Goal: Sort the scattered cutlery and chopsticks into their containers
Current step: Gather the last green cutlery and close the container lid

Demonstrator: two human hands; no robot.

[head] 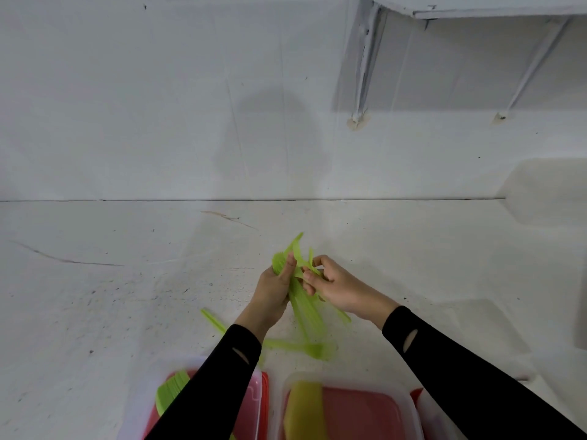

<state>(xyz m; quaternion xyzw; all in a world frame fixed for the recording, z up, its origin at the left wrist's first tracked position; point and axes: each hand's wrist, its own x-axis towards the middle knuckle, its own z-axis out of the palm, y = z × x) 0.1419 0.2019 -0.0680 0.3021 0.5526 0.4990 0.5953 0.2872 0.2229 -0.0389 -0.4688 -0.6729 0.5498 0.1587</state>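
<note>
A bundle of green plastic cutlery (301,303) is held upright above the white table, its tips fanned out at the top. My left hand (274,289) grips the bundle from the left. My right hand (330,285) pinches pieces near the top from the right. More green pieces lie on the table below: a loose piece (305,347) lying flat and a green stick (213,319). A clear container (203,365) with a red base at the bottom left holds green cutlery (171,389). A second clear container (409,404) holds a yellow stack (306,408).
The white table (111,296) runs back to a white wall (158,106). A third container's edge (424,403) shows at the bottom right. A shelf with brackets (476,14) hangs on the wall at the upper right. Both sleeves are black.
</note>
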